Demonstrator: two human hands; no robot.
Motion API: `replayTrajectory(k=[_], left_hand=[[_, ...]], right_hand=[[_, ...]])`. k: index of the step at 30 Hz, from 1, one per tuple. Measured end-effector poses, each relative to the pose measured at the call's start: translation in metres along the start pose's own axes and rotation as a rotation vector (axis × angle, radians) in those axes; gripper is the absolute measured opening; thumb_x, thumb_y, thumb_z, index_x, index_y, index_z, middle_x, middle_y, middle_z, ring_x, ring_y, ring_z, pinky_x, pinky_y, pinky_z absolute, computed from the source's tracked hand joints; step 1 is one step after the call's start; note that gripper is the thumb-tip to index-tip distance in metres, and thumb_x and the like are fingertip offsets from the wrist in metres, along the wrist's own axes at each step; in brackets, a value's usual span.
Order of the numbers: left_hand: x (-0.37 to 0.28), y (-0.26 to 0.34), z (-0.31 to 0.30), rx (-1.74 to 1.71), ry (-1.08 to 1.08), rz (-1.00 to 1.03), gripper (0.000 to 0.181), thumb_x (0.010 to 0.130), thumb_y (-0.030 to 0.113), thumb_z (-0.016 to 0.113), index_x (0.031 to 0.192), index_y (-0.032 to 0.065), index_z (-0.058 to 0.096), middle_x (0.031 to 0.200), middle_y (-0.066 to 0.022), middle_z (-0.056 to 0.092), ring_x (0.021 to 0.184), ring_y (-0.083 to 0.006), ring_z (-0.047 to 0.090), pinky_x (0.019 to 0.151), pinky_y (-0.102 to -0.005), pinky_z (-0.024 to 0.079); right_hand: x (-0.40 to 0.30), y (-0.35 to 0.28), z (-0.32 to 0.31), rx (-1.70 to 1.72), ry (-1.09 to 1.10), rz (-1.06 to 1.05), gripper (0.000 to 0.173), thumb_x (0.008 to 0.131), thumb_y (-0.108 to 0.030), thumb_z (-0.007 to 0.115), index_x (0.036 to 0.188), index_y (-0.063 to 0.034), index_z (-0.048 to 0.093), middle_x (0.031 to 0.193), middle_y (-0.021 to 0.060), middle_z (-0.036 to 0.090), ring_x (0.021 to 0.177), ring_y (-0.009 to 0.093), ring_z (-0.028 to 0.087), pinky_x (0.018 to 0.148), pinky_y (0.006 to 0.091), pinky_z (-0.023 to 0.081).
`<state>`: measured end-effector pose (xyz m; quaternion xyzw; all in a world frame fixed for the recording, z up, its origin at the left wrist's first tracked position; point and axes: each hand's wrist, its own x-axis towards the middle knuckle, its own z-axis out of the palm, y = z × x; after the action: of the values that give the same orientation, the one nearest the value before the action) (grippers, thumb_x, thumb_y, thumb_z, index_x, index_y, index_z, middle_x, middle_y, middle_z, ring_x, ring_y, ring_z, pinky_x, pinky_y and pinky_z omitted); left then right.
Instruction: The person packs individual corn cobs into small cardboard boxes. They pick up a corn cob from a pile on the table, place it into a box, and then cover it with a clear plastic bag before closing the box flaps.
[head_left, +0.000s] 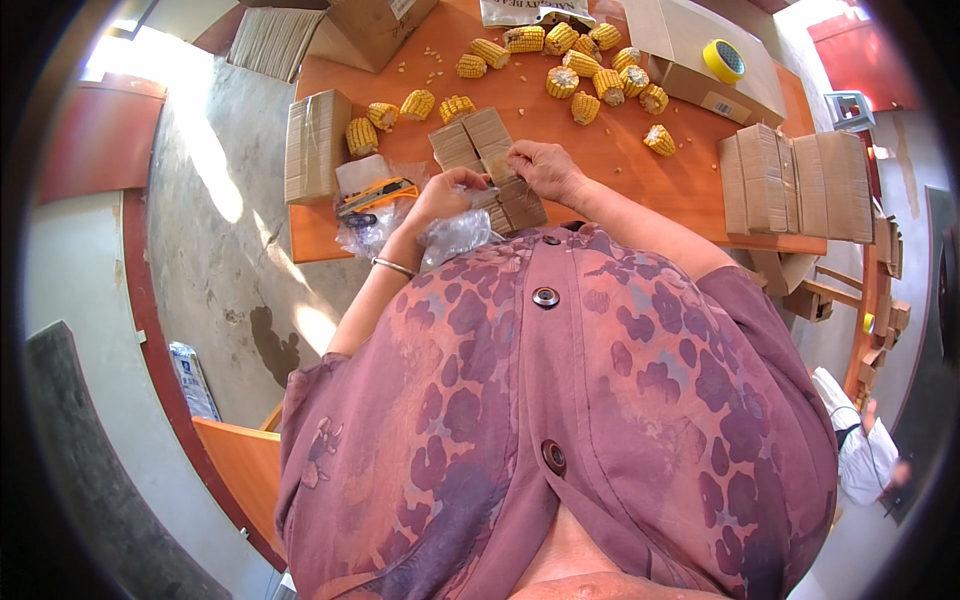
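A small cardboard box (471, 139) with a seam along its top lies at the table's front edge, close against my shirt. My right hand (547, 169) rests on its right side, fingertips pinched together at the surface; whether they grip anything is too small to tell. On the box's left side is my left hand (448, 196), with fingers curled around a bit of clear plastic. More crumpled clear plastic (461, 234) lies beneath that wrist. An orange utility knife (379, 196) sits on plastic packaging left of my left hand.
Several pieces of corn cob (582, 63) and loose kernels are scattered over the orange table (637, 187). Cardboard boxes (319, 146) stand at left, and more boxes (795, 180) at right. Yellow tape (724, 61) rests on a large carton (697, 82). Another person (862, 450) is at far right.
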<state>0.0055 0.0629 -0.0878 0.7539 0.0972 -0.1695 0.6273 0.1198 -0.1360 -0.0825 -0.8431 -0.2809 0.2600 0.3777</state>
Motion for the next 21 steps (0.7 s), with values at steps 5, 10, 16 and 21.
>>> replayTrajectory(k=[5,10,16,21], left_hand=[[-0.02,0.008,0.024,0.316,0.107,0.156,0.059,0.069,-0.01,0.054,0.124,0.0082,0.059,0.13,-0.0109,0.058,0.118,-0.0245,0.057,0.098,-0.0334,0.046],[-0.036,0.003,0.04,0.675,0.174,0.258,0.061,0.073,-0.004,0.057,0.13,0.0174,0.054,0.147,-0.0044,0.04,0.112,-0.0308,0.059,0.087,-0.0384,0.052],[-0.036,0.009,0.036,0.979,0.008,0.298,0.051,0.081,0.005,0.055,0.131,0.0158,0.053,0.151,-0.0023,0.034,0.1,-0.0288,0.065,0.077,-0.0372,0.056],[-0.04,0.008,0.038,0.99,0.036,0.315,0.049,0.083,0.009,0.054,0.132,0.0145,0.051,0.15,-0.0024,0.035,0.098,-0.0295,0.065,0.075,-0.0373,0.056]], right_hand=[[-0.001,0.003,-0.002,0.119,0.019,0.075,0.023,0.091,-0.028,0.056,0.099,-0.0086,0.065,0.09,0.0155,0.067,0.088,0.033,0.064,0.077,0.0397,0.05],[0.002,0.007,-0.001,-0.004,0.131,0.013,0.026,0.092,-0.03,0.053,0.098,-0.0073,0.064,0.093,0.018,0.067,0.091,0.035,0.063,0.08,0.0411,0.049],[0.006,0.012,0.002,0.04,0.083,0.089,0.027,0.092,-0.032,0.05,0.1,-0.0081,0.062,0.094,0.0192,0.066,0.093,0.038,0.062,0.082,0.0441,0.048],[0.003,0.003,-0.001,-0.016,0.09,0.059,0.028,0.093,-0.031,0.05,0.099,-0.0065,0.061,0.094,0.0187,0.066,0.094,0.038,0.061,0.082,0.0442,0.048]])
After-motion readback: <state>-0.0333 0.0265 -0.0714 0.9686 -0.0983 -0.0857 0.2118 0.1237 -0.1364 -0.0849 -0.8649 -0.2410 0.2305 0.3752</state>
